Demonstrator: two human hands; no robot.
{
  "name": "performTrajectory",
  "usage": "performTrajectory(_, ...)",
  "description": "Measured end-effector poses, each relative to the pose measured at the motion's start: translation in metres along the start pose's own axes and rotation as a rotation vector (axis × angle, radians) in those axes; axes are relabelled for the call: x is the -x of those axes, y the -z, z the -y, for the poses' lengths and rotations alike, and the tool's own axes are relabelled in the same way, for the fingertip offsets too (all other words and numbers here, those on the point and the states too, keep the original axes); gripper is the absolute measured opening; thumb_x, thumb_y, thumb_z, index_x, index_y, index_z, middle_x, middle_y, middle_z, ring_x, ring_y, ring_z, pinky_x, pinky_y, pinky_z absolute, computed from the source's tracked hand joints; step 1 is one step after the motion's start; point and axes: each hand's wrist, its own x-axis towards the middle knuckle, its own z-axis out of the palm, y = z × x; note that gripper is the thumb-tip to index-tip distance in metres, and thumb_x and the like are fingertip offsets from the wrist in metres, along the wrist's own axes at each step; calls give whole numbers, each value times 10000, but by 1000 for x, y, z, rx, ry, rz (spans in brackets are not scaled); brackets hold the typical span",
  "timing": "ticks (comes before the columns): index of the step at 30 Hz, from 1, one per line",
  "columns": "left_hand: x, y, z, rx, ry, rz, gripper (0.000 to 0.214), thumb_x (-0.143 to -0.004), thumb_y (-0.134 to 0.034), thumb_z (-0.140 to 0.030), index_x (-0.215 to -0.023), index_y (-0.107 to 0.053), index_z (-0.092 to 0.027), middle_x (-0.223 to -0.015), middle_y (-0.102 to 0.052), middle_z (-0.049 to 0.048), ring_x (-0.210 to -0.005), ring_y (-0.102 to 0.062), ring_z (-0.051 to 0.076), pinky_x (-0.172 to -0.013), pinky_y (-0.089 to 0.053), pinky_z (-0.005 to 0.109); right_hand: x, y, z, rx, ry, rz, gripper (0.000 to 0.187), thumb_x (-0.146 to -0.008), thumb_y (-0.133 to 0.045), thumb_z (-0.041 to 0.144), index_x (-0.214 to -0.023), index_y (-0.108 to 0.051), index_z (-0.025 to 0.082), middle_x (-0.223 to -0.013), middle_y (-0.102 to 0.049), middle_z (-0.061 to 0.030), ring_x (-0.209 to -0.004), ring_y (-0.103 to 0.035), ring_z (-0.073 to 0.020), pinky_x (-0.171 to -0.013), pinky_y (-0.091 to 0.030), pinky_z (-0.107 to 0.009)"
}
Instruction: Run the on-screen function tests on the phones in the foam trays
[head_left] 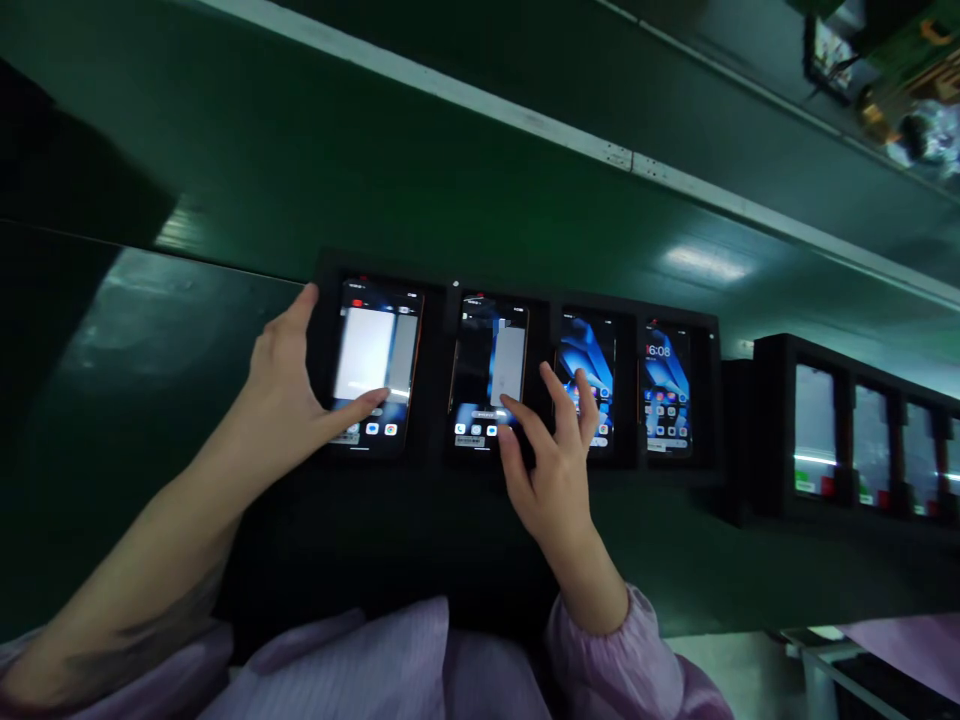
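Observation:
A black tray (435, 400) in front of me holds several lit smartphones in a row. My left hand (281, 385) spreads over the tray's left end, its fingers along the outer edge. Its thumb lies over the leftmost smartphone (366, 350), whose screen shows pale app cards. My right hand (555, 450) is open, with the index fingertip at the screen of the second smartphone (476, 360), where a pale card stands on the right. Its other fingers reach over the third smartphone (589, 345), which shows a blue wallpaper. The rightmost smartphone (666, 385) displays 16:08.
Another black tray (769, 420) with several pale-screened phones stands to the right on the green worktable (705, 560). A pale metal strip (480, 95) runs along the far side. Assorted items (900, 110) lie at the top right. Lilac cloth (915, 645) shows at the lower right.

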Motion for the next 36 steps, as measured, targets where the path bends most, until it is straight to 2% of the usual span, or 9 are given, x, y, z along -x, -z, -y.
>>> performTrajectory(4,4,-1,1,-7,-35,-17,1548,-466,-547,-1122,-1651,-356,-145,-1646,-439,246,-1619,-298,533,-1329,-264,802,0,-1,-1,-1,-28,-44,268,-1052,-545,291,-1263,-705,251,-1577,-568,-125,-1601,-357,-393,-1244,-397,-708)
performTrajectory(8,3,4,3,80,1,7,1495,-542,-558,-1090,-1660,-320,-126,-1731,-322,243,-1630,-317,487,-1363,-247,742,-2,0,1,19,23,30,323,-1048,-553,324,-1346,-652,247,-1633,-511,-134,-1631,-301,-411,-1270,-346,-725)
performTrajectory(11,3,7,1,86,4,22,1431,-594,-560,-1065,-1650,-343,-124,-1745,-296,247,-1637,-306,486,-1368,-226,742,-2,0,2,40,41,65,356,-1047,-558,346,-1380,-641,253,-1660,-469,-141,-1639,-271,-434,-1268,-338,-745)
performTrajectory(14,3,9,-2,115,24,17,1394,-619,-572,-1046,-1652,-345,-138,-1739,-321,232,-1632,-318,483,-1363,-242,743,-2,0,3,65,74,89,400,-1049,-566,383,-1434,-617,286,-1688,-423,-138,-1646,-238,-458,-1247,-362,-761)
performTrajectory(17,2,9,-6,176,91,18,1382,-628,-614,-1006,-1662,-324,-137,-1691,-413,227,-1580,-418,466,-1345,-300,732,-2,0,3,85,81,110,412,-1037,-595,398,-1439,-618,314,-1713,-397,-117,-1648,-223,-472,-1245,-363,-767)
performTrajectory(22,1,9,-7,234,184,28,1142,-721,-698,-716,-1659,-326,-180,-1700,-419,184,-1557,-464,425,-1293,-406,718,-1,3,0,15,69,52,380,-1041,-569,364,-1407,-627,279,-1681,-443,-117,-1644,-254,-432,-1270,-352,-727)
performTrajectory(27,-5,8,4,279,103,-52,944,-783,-633,-530,-1616,-401,-154,-1685,-455,168,-1597,-429,352,-1388,-301,618,0,5,-2,0,63,48,383,-1045,-540,353,-1416,-597,278,-1643,-497,-118,-1621,-319,-414,-1261,-362,-719)
performTrajectory(32,-10,9,6,170,170,-33,987,-708,-675,-587,-1570,-473,-149,-1663,-482,183,-1566,-463,398,-1369,-299,665,0,11,-8,-46,67,8,351,-1069,-504,371,-1387,-620,277,-1612,-543,-117,-1599,-385,-379,-1236,-428,-675)
performTrajectory(36,-10,7,5,274,115,-42,1044,-734,-670,-661,-1592,-424,-119,-1699,-421,206,-1614,-397,381,-1390,-268,637,-2,28,-34,-67,31,-134,334,-1084,-486,330,-1345,-685,270,-1526,-631,-113,-1533,-494,-356,-1231,-440,-669)
